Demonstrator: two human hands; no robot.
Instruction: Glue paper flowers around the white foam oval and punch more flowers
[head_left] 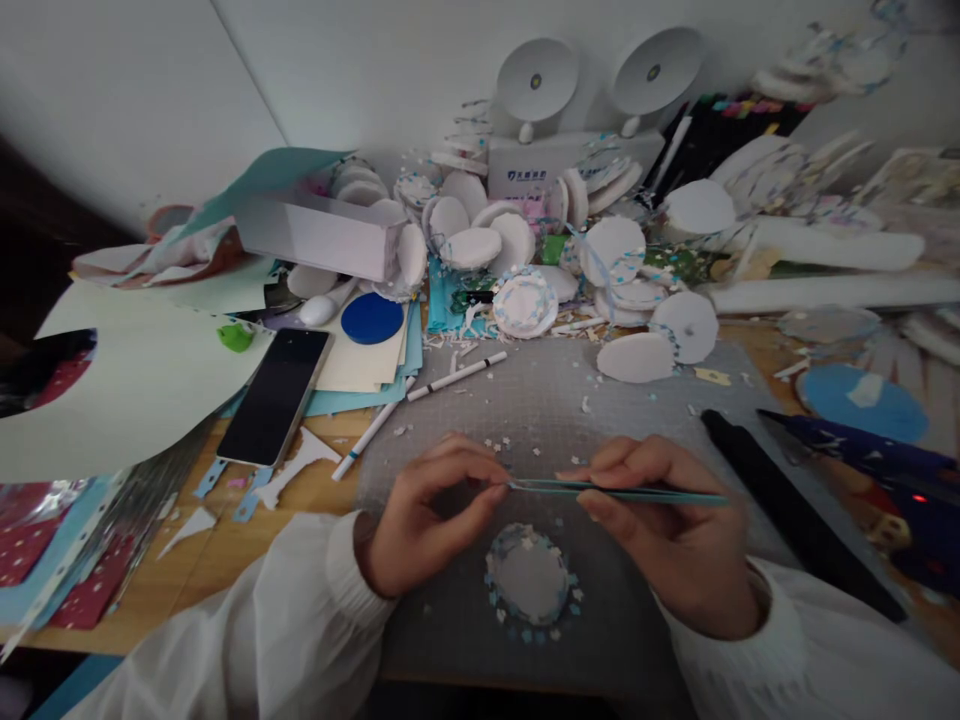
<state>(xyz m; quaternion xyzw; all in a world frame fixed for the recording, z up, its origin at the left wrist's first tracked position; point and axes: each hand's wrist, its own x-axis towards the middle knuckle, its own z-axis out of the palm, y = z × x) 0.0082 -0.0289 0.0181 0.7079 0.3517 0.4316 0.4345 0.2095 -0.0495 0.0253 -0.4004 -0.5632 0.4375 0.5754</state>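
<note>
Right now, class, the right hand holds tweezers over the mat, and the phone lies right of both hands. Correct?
Not quite: in the head view, the phone lies left of the left hand and the right hand, which does hold tweezers over the mat.

The white box (551,157) bears a blue shield logo (511,176) beside blue characters (534,176) too small to read.

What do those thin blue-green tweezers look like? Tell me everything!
The tweezers are long and slim, with two narrow blue-green arms that look like coated metal. They're held nearly level over the grey mat, gripped between the thumb and fingers of the right hand, which partly covers them. Their thin tips reach the left hand's fingertips; whether they touch is too small to tell.
</note>
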